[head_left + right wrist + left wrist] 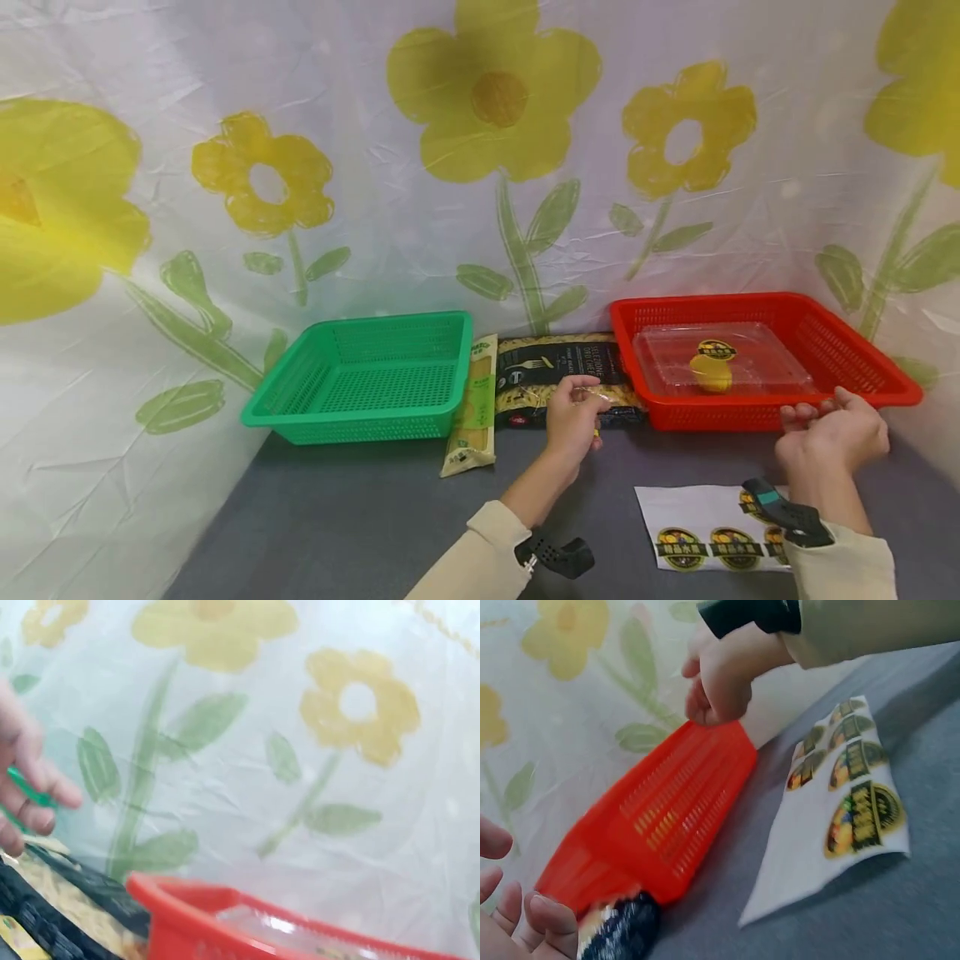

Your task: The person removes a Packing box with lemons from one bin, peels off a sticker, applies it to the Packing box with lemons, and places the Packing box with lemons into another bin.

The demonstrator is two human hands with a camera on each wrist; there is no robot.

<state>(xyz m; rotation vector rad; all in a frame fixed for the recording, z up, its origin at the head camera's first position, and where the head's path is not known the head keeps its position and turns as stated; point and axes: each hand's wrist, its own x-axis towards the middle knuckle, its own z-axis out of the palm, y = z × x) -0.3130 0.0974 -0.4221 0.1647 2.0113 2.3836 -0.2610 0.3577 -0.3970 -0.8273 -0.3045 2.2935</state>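
Note:
In the head view, my left hand (573, 421) is raised in front of a black pasta bag (558, 371), its fingers loosely bent around nothing. The right wrist view also shows the left hand's fingers (49, 784) spread apart. My right hand (832, 433), loosely curled, is at the front rim of the red basket (750, 414); no held thing shows, and whether it touches the rim is unclear. Inside that basket lies a clear plastic box (660, 350) with a round black-and-gold sticker (716, 349) on its lid and a yellow fruit (711, 375) within.
A green basket (352, 423) stands at the left. A long pasta packet (474, 408) leans beside it. On the grey table (337, 517), a white sticker sheet (697, 508) lies under the right forearm. A flowered curtain (360, 250) closes off the back.

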